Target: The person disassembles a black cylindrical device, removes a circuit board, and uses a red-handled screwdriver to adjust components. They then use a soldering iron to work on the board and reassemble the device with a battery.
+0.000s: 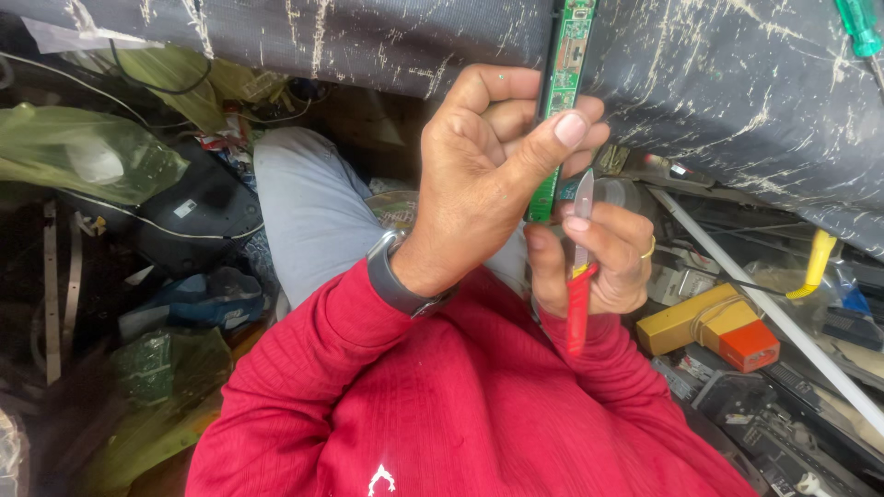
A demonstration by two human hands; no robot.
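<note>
My left hand (488,166) grips a narrow green circuit board (564,83) held upright on edge, thumb pressed on its face. My right hand (594,258), with a ring on one finger, holds a small red-handled knife (578,294) whose grey blade points up and meets the board's lower end. A grey watch sits on my left wrist. Both arms wear red sleeves and are raised in front of my chest.
A worn dark cracked cushion (718,83) spans the top. A green screwdriver (861,28) lies on it at top right. A yellow and orange block (714,322), a white rod (764,304) and electronic scrap lie right. Green plastic bags (83,156) and cables lie left.
</note>
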